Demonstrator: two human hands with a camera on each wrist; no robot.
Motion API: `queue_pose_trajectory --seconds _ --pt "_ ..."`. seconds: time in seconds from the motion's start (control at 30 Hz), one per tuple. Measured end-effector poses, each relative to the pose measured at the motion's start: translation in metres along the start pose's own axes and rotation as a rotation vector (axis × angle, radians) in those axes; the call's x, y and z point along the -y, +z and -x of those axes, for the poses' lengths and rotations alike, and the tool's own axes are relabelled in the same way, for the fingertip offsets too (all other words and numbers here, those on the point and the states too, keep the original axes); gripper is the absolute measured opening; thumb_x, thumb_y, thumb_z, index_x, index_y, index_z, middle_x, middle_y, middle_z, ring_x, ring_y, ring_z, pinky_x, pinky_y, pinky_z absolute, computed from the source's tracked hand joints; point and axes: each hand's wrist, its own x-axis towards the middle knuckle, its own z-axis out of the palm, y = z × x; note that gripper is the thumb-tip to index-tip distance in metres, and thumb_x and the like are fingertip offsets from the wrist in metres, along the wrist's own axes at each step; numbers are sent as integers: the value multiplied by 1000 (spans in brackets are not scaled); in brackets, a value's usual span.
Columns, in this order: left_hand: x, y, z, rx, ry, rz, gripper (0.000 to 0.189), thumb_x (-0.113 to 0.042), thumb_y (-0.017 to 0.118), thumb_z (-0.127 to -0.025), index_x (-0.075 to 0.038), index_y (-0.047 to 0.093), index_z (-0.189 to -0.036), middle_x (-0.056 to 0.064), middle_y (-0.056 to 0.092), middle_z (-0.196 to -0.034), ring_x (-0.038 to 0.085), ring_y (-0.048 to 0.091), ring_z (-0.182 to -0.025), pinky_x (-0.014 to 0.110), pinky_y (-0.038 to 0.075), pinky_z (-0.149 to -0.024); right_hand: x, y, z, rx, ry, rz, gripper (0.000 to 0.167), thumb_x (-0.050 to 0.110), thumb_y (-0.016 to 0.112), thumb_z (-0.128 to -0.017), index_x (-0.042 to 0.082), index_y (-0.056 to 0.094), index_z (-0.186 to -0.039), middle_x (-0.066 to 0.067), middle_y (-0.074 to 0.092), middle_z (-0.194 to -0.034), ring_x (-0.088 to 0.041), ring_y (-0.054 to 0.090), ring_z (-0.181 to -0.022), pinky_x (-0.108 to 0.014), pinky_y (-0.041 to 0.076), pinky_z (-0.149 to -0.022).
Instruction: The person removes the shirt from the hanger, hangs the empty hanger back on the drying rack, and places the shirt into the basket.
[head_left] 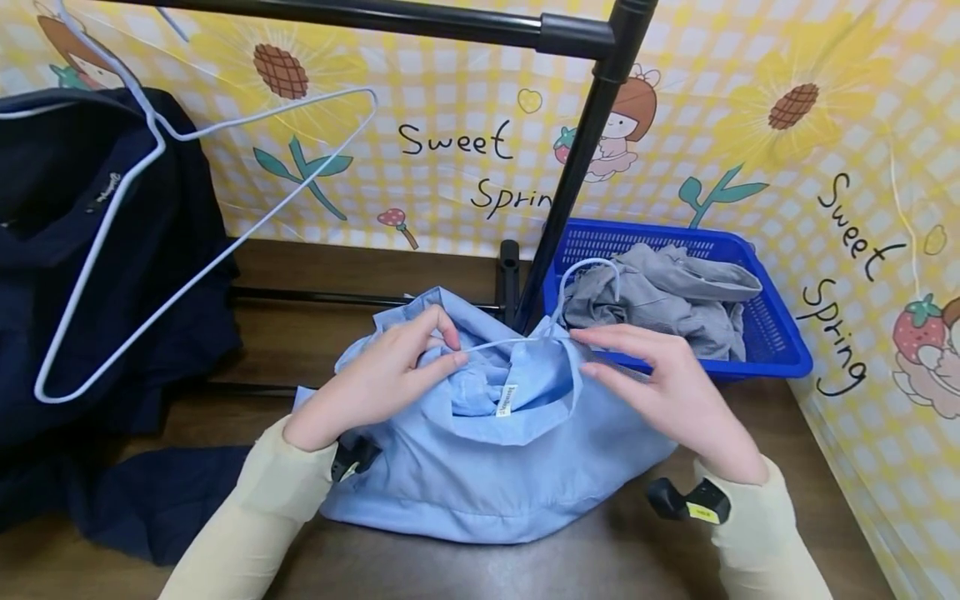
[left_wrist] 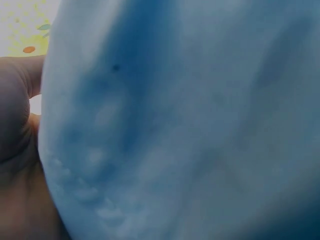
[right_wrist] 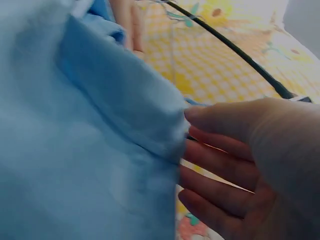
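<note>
A light blue shirt (head_left: 480, 475) lies bunched on the table, its neck opening and white label (head_left: 507, 400) facing up. A pale blue hanger (head_left: 561, 292) stands partly in that opening, hook up; its lower part is hidden by cloth. My left hand (head_left: 382, 375) pinches one arm of the hanger between thumb and forefinger, over the collar. On the other side, my right hand (head_left: 663, 375) holds the collar's edge near the hook, with the thumb (right_wrist: 210, 120) at the cloth in the right wrist view. Blue fabric (left_wrist: 175, 125) fills most of the left wrist view.
Behind the shirt rises a black rack (head_left: 577, 158). A dark navy garment (head_left: 150, 233) and an unloaded pale hanger (head_left: 202, 275) hang at left. Grey clothing (head_left: 667, 300) lies in a blue basket (head_left: 787, 354) at back right. A patterned cloth (head_left: 450, 100) covers the walls.
</note>
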Motion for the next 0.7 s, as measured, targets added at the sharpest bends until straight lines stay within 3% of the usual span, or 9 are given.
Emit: queue_pose_trajectory --seconds 0.23,0.5,0.63,0.7 --pt "2 2 1 -31 8 -31 13 -24 60 -105 -15 52 -109 -4 42 -62 13 37 -50 34 36 -55 -3 15 -10 -16 -10 51 31 8 83 -86 14 78 -117 7 74 -110 -10 69 -101 -33 57 -79" --pt "7 3 2 -64 30 -48 14 -26 62 -104 -17 53 -109 -6 31 -59 12 31 -50 33 30 -52 -2 12 -9 9 133 63 15 13 82 -88 16 81 -102 12 74 -92 -5 67 -79 -33 57 -66" --pt "6 1 2 -44 19 -39 18 -29 64 -103 -17 55 -112 -5 38 -60 14 37 -51 33 34 -54 0 10 -9 -3 128 67 14 11 82 -88 16 80 -101 13 73 -90 -5 66 -78 -30 57 -66" --pt "5 -2 4 -37 17 -40 21 -31 66 -102 -17 56 -114 -6 51 -68 13 49 -60 33 43 -61 0 10 -9 -13 119 65 15 10 82 -87 15 80 -101 13 73 -91 -6 66 -78 -29 57 -67"
